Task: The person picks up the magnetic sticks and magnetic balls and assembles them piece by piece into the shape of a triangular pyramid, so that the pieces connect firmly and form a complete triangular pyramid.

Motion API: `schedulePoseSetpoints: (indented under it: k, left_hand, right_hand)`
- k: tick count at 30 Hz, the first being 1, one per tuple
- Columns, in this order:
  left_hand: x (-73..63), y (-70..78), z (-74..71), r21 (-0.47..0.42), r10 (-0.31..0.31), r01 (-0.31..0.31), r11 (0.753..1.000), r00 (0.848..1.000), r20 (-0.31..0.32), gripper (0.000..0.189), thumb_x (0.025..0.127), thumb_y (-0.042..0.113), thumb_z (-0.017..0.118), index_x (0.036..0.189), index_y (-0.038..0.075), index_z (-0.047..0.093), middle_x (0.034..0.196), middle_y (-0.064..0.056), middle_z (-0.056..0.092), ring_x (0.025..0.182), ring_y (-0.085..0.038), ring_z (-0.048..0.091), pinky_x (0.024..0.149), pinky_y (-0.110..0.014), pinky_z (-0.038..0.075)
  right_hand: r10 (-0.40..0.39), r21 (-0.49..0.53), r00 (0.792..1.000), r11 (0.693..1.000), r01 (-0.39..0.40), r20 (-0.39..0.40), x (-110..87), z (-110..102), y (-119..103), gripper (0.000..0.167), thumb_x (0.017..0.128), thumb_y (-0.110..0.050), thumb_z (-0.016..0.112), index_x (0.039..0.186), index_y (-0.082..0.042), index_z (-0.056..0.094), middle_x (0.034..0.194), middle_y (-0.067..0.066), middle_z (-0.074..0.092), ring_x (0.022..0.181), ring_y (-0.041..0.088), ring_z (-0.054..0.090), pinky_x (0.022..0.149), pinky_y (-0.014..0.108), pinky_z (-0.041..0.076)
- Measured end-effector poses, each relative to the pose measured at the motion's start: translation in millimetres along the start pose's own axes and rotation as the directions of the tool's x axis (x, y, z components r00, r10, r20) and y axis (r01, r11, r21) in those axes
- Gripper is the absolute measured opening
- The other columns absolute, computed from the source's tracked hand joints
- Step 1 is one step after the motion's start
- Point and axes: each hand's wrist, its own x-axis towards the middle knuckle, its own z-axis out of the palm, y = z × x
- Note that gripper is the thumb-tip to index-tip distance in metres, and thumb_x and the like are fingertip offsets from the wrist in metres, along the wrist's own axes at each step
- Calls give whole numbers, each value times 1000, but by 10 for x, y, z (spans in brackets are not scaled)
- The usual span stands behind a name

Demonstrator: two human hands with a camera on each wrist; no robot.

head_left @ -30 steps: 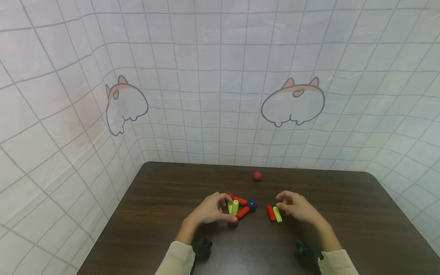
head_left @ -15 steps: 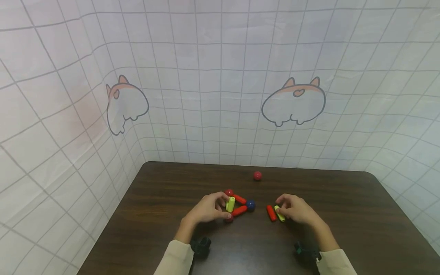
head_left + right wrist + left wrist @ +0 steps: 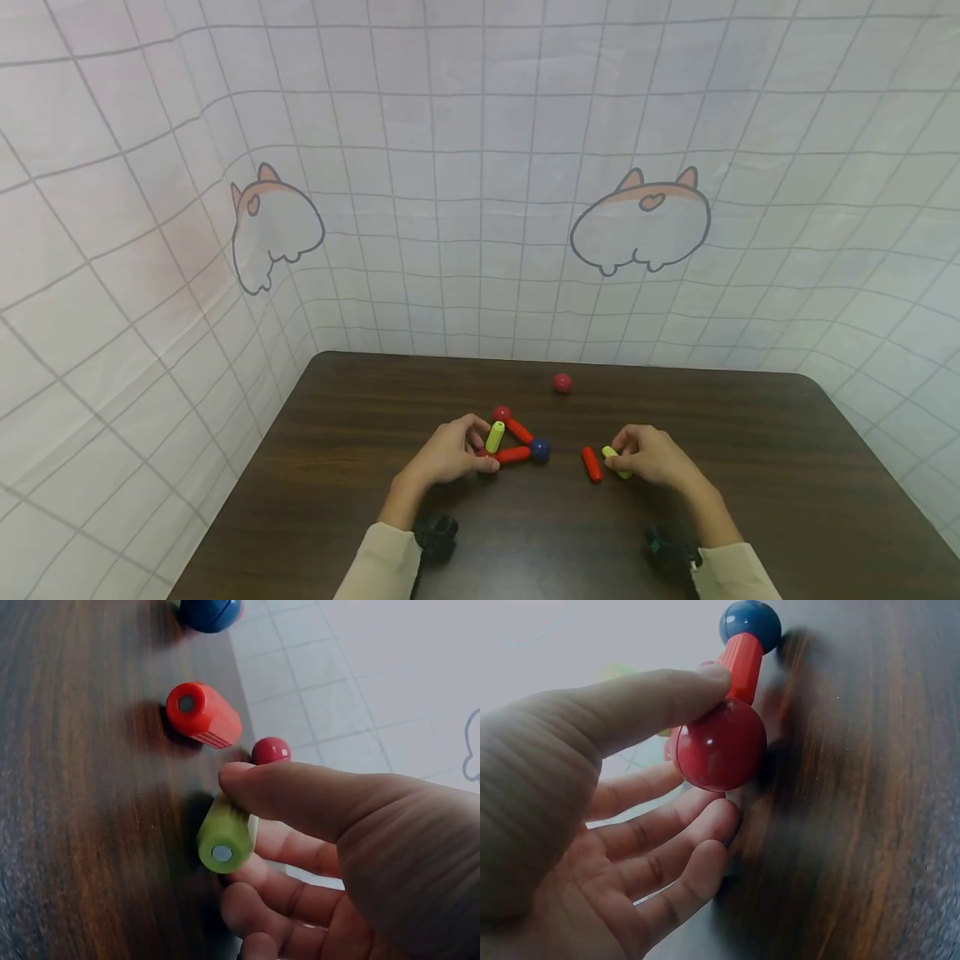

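My left hand [image 3: 448, 454] pinches a red ball [image 3: 724, 746] between thumb and fingers. This ball belongs to a V-shaped piece: one red rod [image 3: 513, 455] runs from it to a blue ball [image 3: 540, 450], and another red rod [image 3: 520, 430] leads on to a second red ball [image 3: 502, 413]. A yellow-green rod [image 3: 495, 437] slants up beside the left fingers; a second one from the earlier frames is now hidden. On the right, my right hand [image 3: 651, 454] pinches a loose yellow-green rod [image 3: 223, 844] with a round metal disc in its end.
A loose red rod [image 3: 592, 464] lies on the dark wooden table [image 3: 540, 533] between the hands. Farther back is a single red ball [image 3: 562, 383]. A white gridded curtain [image 3: 480, 208] hangs behind the table.
My left hand has drawn the V-shaped piece leftward and turned it. My right hand has come down on the yellow-green rod, gripped it and moved it away from the red rod.
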Motion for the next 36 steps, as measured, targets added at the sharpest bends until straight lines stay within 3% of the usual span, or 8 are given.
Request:
schedulePoseSetpoints:
  k: [7,17,28,36]
  left_hand:
    - [-1,5,4,23,5,-4,1000,1000,-7,44,83,25,87,119,10,68,93,-2,66,72,-13,59,62,-28,49]
    - [11,-39,6,57,43,-43,997,999,9,39,85,24,84,119,10,71,92,-1,66,74,-12,58,63,-26,48]
    - [35,-68,28,44,61,-63,997,997,42,39,86,25,84,121,14,73,91,3,67,72,-11,60,61,-27,49]
    - [19,-24,24,22,47,-48,999,997,68,41,84,26,86,120,13,72,88,2,65,69,-11,59,58,-26,49]
  right_hand:
    - [23,-24,999,999,-23,-23,2,-24,0,15,87,-17,77,91,-4,70,79,2,67,69,14,58,59,29,48]
    - [-82,58,994,995,86,-78,51,-63,-37,16,94,-17,71,104,-4,71,89,3,72,79,13,62,65,26,49]
    - [-233,246,969,937,247,-87,-19,-17,-326,20,95,-13,72,108,1,67,92,12,73,80,14,68,71,24,55]
    - [-269,278,955,915,293,-123,-44,107,-525,23,94,-16,75,109,-1,68,91,11,74,79,11,69,69,24,55]
